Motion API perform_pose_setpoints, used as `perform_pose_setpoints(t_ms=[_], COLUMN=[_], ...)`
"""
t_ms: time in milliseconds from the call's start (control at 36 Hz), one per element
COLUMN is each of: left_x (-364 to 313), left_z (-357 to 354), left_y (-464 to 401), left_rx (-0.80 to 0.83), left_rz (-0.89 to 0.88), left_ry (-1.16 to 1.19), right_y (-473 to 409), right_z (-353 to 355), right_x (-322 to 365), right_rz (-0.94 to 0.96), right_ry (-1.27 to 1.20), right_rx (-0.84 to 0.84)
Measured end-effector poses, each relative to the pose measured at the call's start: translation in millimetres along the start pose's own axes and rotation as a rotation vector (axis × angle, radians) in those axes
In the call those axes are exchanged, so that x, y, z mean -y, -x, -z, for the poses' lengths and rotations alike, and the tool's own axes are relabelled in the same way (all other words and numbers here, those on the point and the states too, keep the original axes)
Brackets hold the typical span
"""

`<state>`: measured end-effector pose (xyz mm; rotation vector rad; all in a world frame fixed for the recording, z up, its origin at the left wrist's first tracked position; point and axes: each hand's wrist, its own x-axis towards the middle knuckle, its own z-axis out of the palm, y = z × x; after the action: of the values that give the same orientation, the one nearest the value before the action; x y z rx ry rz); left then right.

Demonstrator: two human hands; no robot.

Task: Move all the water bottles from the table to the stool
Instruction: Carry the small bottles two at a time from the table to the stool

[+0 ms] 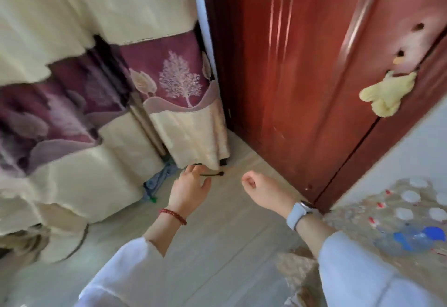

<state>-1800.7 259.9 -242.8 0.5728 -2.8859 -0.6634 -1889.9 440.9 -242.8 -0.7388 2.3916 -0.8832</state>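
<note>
The left hand (191, 189) hangs with relaxed, spread fingers holding nothing above the floor (212, 246) beside the curtain (72, 103); the right hand (260, 191) is curled into an empty fist. The water bottles (408, 206) sit packed at far right, their support unclear, no stool visible. Best turn right and grip one bottle by its body; no labels are readable.

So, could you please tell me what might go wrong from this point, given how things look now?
1. Neither the left hand nor the right hand holds anything, and no table or stool is in view, so the carrying may stall.
2. The pack of bottles and the blue-capped jug sit low by the right sleeve, which could knock them.
3. The blue cloth on the floor near the curtain could trip a step.
</note>
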Motion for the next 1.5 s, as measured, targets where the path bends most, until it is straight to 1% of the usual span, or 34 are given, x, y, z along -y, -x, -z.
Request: perform_pose_setpoints(t_ms=[56,167,278,389,500,583,694,806,944,1056,1194,1361,1444,1500], left_x=[57.3,168.4,261.3,330.2,388.6,431.0,492.5,549.3,629.9,664.6,694.9,751.1,790.2,816.6], left_z=[45.8,123.2,181.3,216.5,237.6,250.6,272.6,308.1,390.9,439.7,461.8,476.7,505.4,528.7], left_y=[38.0,132.6,240.1,338.5,430.5,495.7,579.5,647.8,749.0,826.3,927.0,1054.4,1125.5,1170.9], left_rx=[-0.095,-0.254,-0.393,-0.51,-0.634,-0.702,-0.784,-0.837,-0.91,-0.999,-1.146,-1.209,-1.266,-1.27], left_rz=[0.092,0.32,0.545,0.762,0.984,1.137,1.312,1.434,1.611,1.725,1.877,1.974,1.968,1.96], left_ry=[-0.021,-0.028,-0.022,-0.028,0.038,0.069,0.049,0.028,-0.05,-0.116,-0.129,-0.116,-0.142,-0.159], right_y=[-5.3,-0.8,20.6,52.4,87.9,113.5,143.7,172.9,235.4,301.0,386.5,488.1,544.3,581.0], right_z=[-43.2,-141.2,-243.5,-339.2,-431.5,-505.2,-610.2,-699.8,-818.5,-893.6,-981.3,-1090.4,-1145.5,-1178.6], right_x=[59.9,174.4,279.6,372.0,451.8,504.8,574.0,638.2,754.6,832.6,893.1,948.1,988.7,1019.0], right_rz=[0.056,0.232,0.4,0.583,0.762,0.899,1.067,1.215,1.358,1.505,1.658,1.739,1.75,1.748], right_ry=[0.023,0.07,0.143,0.25,0.341,0.412,0.493,0.496,0.44,0.394,0.371,0.379,0.374,0.385], right_rx=[0.043,0.152,0.346,0.539,0.704,0.791,0.872,0.917,1.022,1.056,1.148,1.249,1.274,1.289])
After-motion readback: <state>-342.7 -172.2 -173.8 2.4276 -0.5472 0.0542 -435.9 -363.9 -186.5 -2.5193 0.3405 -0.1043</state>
